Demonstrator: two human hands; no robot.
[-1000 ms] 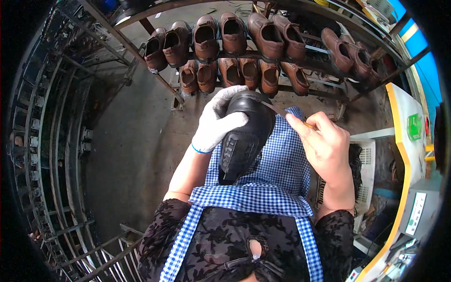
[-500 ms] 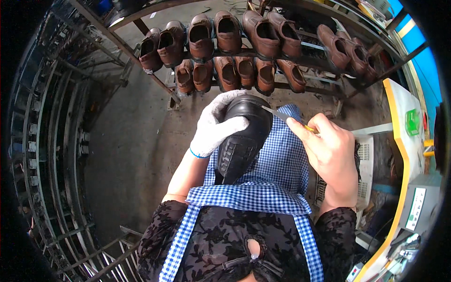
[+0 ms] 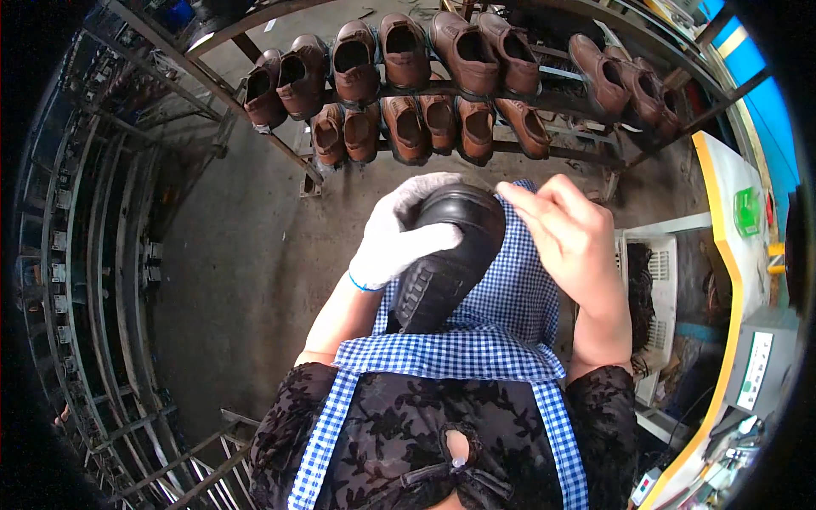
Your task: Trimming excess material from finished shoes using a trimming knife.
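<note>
- Well right of the black shoe (image 3: 450, 263), a grey box (image 3: 782, 340) is carrying a white label (image 3: 755, 371); its small characters are running lengthwise.
- Also right of it, a white, yellow-edged worktop (image 3: 722, 183) is holding a green object (image 3: 747, 211).
- Beyond it, a metal rack (image 3: 289, 155) is supporting two rows of brown shoes (image 3: 404, 55); a bare grey floor (image 3: 246, 229) is spreading to its left.
- The shoe itself is resting above a blue checked apron (image 3: 510, 293), its toe pointing away from the wearer.
- The gloved left hand (image 3: 399, 238) is gripping its toe end, thumb across the upper.
- The right hand (image 3: 565, 238) is bending its fingers together just right of the toe; what they are holding, I cannot tell.
</note>
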